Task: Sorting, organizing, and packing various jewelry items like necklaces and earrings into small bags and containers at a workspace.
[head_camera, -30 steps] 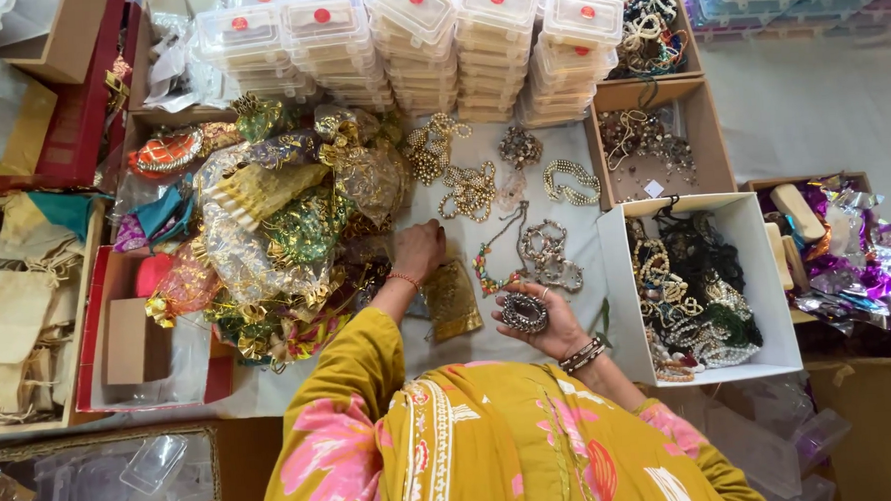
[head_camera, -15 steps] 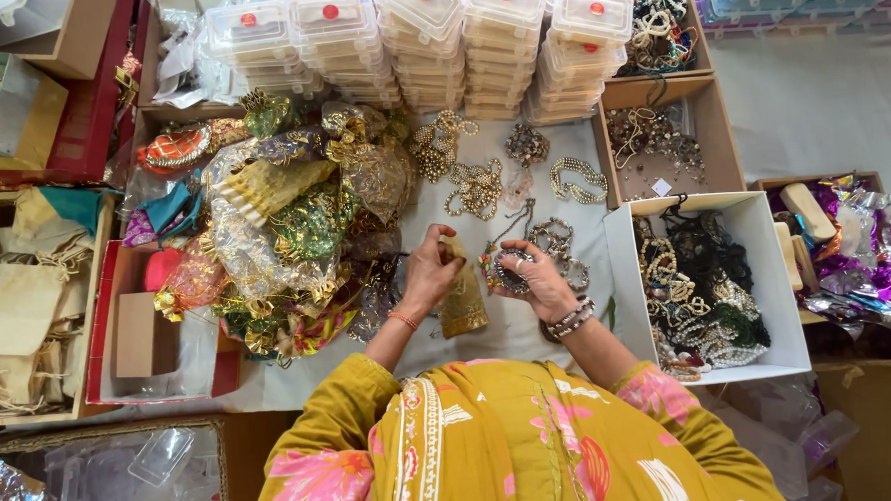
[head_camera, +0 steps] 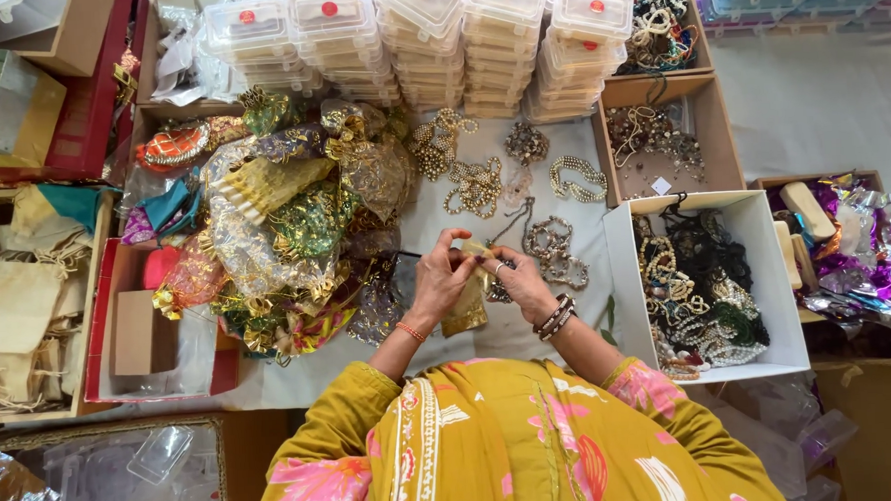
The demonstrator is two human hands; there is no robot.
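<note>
Far left: cream drawstring pouches [head_camera: 12, 309] piled in a cardboard tray, teal cloth [head_camera: 68, 205] above them. Next right, red-lined box [head_camera: 103, 326] holding a small brown carton [head_camera: 141, 332]. Bottom left, clear plastic lids [head_camera: 159, 453] in a tray.

Centre-left: big heap of sheer organza gift bags [head_camera: 294, 227], gold, green, purple, red, spread over the white table cover [head_camera: 301, 372].

Centre: left hand [head_camera: 437, 281] and right hand [head_camera: 520, 282] meet just above the person's yellow floral garment [head_camera: 504, 448]. Left fingers [head_camera: 450, 248] curled shut, pinching the top edge of a small gold organza pouch [head_camera: 465, 305]; the pouch hangs between both hands, over the table cover, beside the bag heap. Right fingers [head_camera: 501, 268] bent in at the pouch mouth, gripping it too; cannot tell if anything sits inside. Orange thread on left wrist, dark bangles [head_camera: 555, 318] on right wrist.

Behind the hands: loose pearl and gold necklaces [head_camera: 472, 179] laid on the cover, a silver chain set [head_camera: 556, 251] just right of the right hand. Back row: stacks of clear plastic boxes with red dots [head_camera: 426, 31].

Right: brown box of jewellery [head_camera: 651, 136], below it a white box [head_camera: 767, 267] full of bead necklaces, near the right forearm. Far right: shiny purple foil wrappers [head_camera: 861, 252] in a carton.
</note>
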